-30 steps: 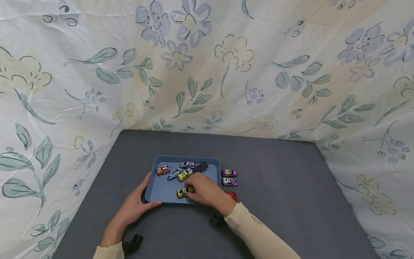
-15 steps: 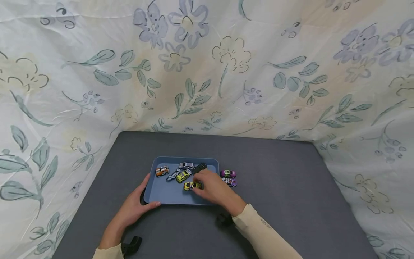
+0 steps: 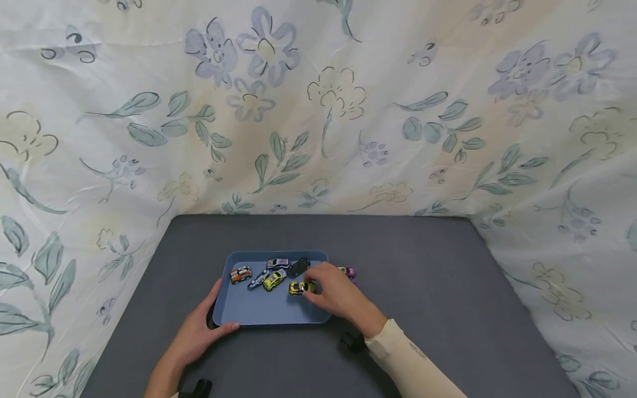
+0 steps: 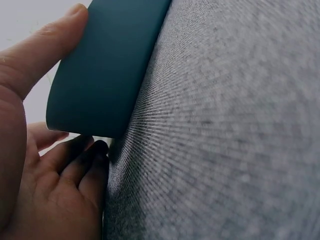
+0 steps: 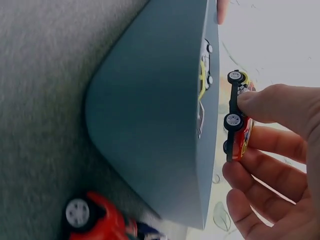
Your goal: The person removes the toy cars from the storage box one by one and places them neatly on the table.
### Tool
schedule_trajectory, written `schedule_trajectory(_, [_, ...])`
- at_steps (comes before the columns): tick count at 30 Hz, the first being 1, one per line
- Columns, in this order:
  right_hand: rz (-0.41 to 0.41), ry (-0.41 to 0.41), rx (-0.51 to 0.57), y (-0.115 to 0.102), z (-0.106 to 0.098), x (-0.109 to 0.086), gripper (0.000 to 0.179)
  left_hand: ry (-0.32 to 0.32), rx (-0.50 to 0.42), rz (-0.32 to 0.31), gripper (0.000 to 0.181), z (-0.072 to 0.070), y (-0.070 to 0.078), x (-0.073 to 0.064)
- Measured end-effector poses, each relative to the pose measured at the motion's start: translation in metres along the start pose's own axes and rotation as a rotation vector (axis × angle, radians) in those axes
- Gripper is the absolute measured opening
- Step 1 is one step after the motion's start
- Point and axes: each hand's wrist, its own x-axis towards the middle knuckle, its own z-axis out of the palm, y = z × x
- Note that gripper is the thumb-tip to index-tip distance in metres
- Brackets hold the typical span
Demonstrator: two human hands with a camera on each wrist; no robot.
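Now the right hand point(image 3: 334, 292), pinching the yellow car point(image 3: 302, 288), has carried it from the tray's point(image 3: 259, 315) near edge toward the other cars (mid-tray); left hand point(image 3: 199, 331) grips the tray corner

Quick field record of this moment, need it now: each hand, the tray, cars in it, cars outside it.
left hand: grips the near left corner of the blue plastic tray, thumb on the rim
right hand: pinches the yellow and red toy car above the tray's right part
cars in tray: orange car, lime green car, silver car, black car
cars outside tray: purple car just right of it; red car by the tray's corner
surface: grey fabric table
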Motion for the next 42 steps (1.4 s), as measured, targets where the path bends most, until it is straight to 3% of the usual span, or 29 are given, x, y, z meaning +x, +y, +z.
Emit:
schedule_trajectory(8, [0.026, 0.034, 0.003, 0.008, -0.006, -0.006, 0.015, -0.016, 0.010, -0.049, 0.125, 0.000, 0.001, -0.002])
schedule_trajectory(42, [0.168, 0.134, -0.036, 0.058, -0.050, -0.026, 0.020, -0.005, -0.003, -0.032, 0.124, 0.001, 0.003, 0.000])
